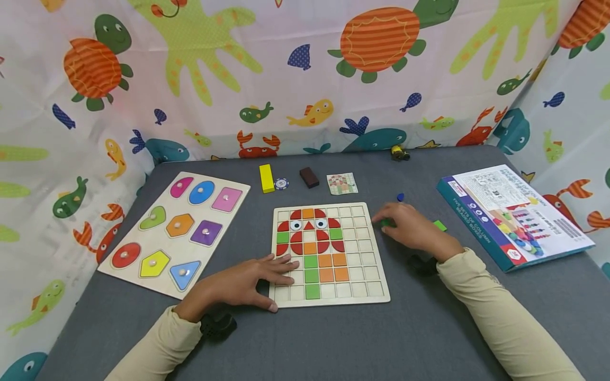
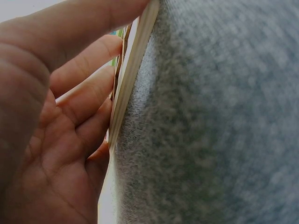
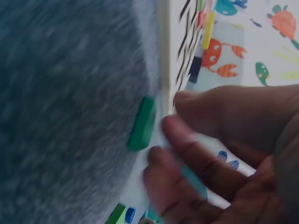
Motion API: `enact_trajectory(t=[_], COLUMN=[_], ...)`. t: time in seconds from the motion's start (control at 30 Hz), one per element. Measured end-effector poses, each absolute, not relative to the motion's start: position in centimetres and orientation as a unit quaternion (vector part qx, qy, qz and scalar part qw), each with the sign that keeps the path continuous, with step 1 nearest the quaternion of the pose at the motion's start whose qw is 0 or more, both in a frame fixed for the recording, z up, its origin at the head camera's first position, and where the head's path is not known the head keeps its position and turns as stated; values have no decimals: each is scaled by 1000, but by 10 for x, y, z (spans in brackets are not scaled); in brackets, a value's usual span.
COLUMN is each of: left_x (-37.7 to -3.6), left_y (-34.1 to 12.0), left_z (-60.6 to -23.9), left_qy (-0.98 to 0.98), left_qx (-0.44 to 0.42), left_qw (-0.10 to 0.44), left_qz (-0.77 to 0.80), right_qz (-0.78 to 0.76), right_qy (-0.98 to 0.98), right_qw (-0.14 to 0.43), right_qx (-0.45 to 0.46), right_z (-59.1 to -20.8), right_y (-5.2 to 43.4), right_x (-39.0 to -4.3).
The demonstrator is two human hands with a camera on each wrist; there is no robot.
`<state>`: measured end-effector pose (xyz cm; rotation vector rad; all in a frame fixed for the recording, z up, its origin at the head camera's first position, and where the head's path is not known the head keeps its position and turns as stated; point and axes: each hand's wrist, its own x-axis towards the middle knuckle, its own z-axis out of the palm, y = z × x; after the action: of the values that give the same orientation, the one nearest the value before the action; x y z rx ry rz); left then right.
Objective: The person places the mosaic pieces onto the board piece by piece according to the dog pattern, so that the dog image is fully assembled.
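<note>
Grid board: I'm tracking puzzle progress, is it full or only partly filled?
Partly filled. The grid board shows coloured tiles in its left and middle columns; the right columns and bottom corners are bare wooden cells.

From my remote seat I note, on the grey table (image 1: 419,338): shape-peg board (image 1: 176,232) at nine o'clock, yellow block (image 1: 266,178), poker chip (image 1: 281,183), brown block (image 1: 309,177) and pattern card (image 1: 342,183) at twelve, boxed set (image 1: 512,214) at three.

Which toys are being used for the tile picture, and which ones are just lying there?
In use:
grid board
left hand
right hand
green tile

Lying about:
shape puzzle
yellow block
brown block
pattern card
box
</note>
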<state>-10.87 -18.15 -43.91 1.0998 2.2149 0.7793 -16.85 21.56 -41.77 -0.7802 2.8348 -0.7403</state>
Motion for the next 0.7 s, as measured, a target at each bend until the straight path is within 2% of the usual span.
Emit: enact_trajectory(t=[0.2,0.47,0.7], left_x=[-109,-109,-108], left_y=[-182,-181,-180], left_z=[-440,-440,-438], left_qy=[822,824,824], left_qx=[411,412,409], left_qw=[268,266,269], left_qz=[289,283,286], right_qz=[-224,-236,-269], right_qy=[947,948,937], right_qw=[65,115,113], right_qx=[-223,-182,-193], right_z=[-419,-410,-405], right_y=[224,227,219], right_x=[-170,-169,-159])
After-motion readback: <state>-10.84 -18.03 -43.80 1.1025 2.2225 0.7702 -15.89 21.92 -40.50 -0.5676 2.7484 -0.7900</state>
